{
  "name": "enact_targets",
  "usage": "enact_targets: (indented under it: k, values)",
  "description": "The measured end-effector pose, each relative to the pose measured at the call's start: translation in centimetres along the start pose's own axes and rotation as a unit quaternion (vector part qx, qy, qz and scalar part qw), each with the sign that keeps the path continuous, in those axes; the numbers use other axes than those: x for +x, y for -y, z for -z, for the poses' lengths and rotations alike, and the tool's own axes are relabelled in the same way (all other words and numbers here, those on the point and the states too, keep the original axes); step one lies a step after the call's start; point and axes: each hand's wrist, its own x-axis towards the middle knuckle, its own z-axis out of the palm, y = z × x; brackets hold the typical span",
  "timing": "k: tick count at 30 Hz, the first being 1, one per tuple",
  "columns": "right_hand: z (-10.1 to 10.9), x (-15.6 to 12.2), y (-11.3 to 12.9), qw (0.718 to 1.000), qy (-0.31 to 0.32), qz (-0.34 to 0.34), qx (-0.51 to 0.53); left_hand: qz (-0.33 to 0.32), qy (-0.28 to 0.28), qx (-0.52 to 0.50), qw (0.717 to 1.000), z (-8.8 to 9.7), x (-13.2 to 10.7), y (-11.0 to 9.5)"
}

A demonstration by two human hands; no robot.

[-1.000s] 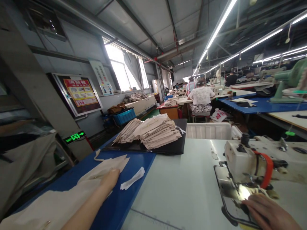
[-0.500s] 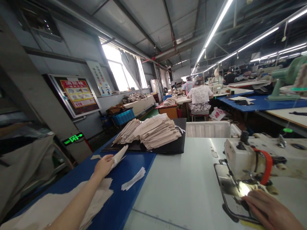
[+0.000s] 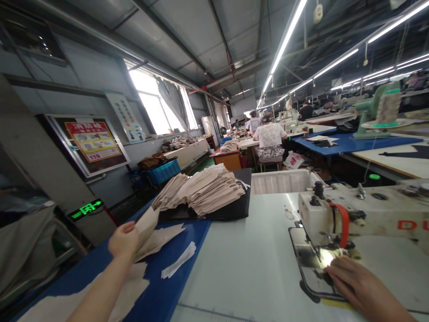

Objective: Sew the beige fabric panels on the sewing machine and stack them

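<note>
So since half a second ago our left hand [image 3: 124,239] has shifted toward the left edge of the blue table [image 3: 161,295], and the beige piece [image 3: 147,223] has opened, one flap raised. Nearest us, more beige cloth [image 3: 130,286] lies by the near edge. Our right hand [image 3: 355,279] is at the sewing machine [image 3: 321,214], fingers together; can't tell if they're pinching anything. White strips [image 3: 178,260] lie along the right edge, probably for easy reach. Our left fingers are clamped on the beige piece, likely to peel that flap up; most of it spreads right of the fingertips. Farther off, a stack [image 3: 214,188] sits on a black mat [image 3: 239,212] at the far corner, then a seated person [image 3: 270,135].
</note>
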Motion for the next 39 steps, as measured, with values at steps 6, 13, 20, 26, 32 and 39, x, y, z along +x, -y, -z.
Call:
enact_targets:
  k: [6,13,20,26,32,39]
  values:
    - [-0.1,-0.1,0.0,1.0,0.017,-0.013,0.02,-0.051,-0.06,-0.064,0.995,3.3,2.6,-6.2]
    - [2.0,1.7,2.5,0.99,0.069,-0.072,0.104,-0.344,-0.005,-0.117,0.932,7.1,-6.8,-13.8]
    - [3.4,5.9,12.1,0.768,0.213,-0.288,0.531,-0.668,0.225,-0.15,0.693,1.4,-26.2,-13.8]
    - [2.1,3.9,11.7,0.475,0.125,-0.516,0.702,-0.609,0.284,-0.23,0.704,-3.8,-34.5,-11.3]
    - [1.9,2.8,10.8,0.437,0.096,-0.528,0.722,-0.541,0.312,-0.271,0.733,-3.8,-36.3,-12.3]
    - [1.5,2.9,11.0,0.496,0.065,-0.518,0.693,-0.432,0.387,-0.244,0.777,-3.3,-35.1,-11.7]
